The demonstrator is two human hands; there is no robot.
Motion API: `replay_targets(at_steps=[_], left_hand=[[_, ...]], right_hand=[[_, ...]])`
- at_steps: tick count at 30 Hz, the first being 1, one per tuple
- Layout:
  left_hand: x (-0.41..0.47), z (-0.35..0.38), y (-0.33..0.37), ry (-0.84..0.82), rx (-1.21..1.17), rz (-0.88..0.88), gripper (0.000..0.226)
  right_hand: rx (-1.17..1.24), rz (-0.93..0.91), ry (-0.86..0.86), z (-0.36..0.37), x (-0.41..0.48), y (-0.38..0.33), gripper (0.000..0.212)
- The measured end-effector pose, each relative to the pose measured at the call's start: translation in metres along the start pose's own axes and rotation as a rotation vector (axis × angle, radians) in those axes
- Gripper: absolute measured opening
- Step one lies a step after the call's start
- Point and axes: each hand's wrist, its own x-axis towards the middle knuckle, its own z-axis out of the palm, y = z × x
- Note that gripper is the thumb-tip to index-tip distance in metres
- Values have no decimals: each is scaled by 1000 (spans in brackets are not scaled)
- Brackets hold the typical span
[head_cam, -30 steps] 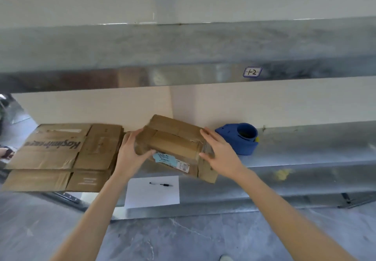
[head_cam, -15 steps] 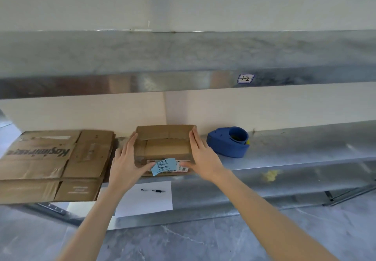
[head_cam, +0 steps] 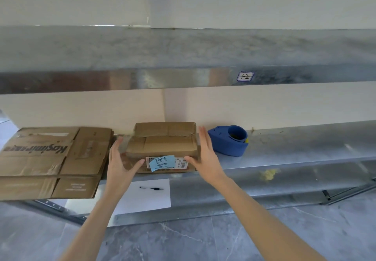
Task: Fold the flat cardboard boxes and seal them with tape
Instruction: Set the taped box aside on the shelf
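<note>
A small folded cardboard box (head_cam: 164, 144) with a white label and a blue note on its front stands on the metal shelf (head_cam: 295, 149), against the wall. My left hand (head_cam: 120, 163) is at its left side and my right hand (head_cam: 205, 155) at its right side, fingers straight, thumbs near the front face. Whether the palms touch the box is unclear. A stack of flat cardboard boxes (head_cam: 50, 159) lies to the left, overhanging the shelf edge. A blue tape dispenser (head_cam: 228, 143) sits just right of the box.
An upper metal shelf (head_cam: 183, 57) with a small label hangs overhead. On the lower shelf lie a white sheet of paper (head_cam: 146, 195) with a pen (head_cam: 151, 188) on it and a yellow scrap (head_cam: 268, 174). A grey marbled floor is below.
The box, tilted and held up a second ago, now stands squarely on the shelf. Both hands have loosened from its sides, fingers straightened and slightly apart from it.
</note>
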Motion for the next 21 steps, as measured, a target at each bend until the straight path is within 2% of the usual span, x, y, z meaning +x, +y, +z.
replay_targets(at_steps=[2,6,10,14,16,21], left_hand=[[-6,0,-9,-19,-39,-74,83],[-15,5,-27,-94,-59,-191,58],[-19,7,-35,-140,-53,-199,48],[-21,-4,-30,-131,-77,-158,46],[-22,-16,-23,-134,-131,-152,49],[-22,-49,1,-162,-338,-208,64]], right_hand=[[61,44,53,5,-9,11,99],[165,152,-8,16,-30,28,82],[143,215,-97,22,-36,32,63],[162,185,-68,14,-31,26,51],[224,177,-51,6,-27,18,52],[343,195,-74,-13,-16,-2,71]])
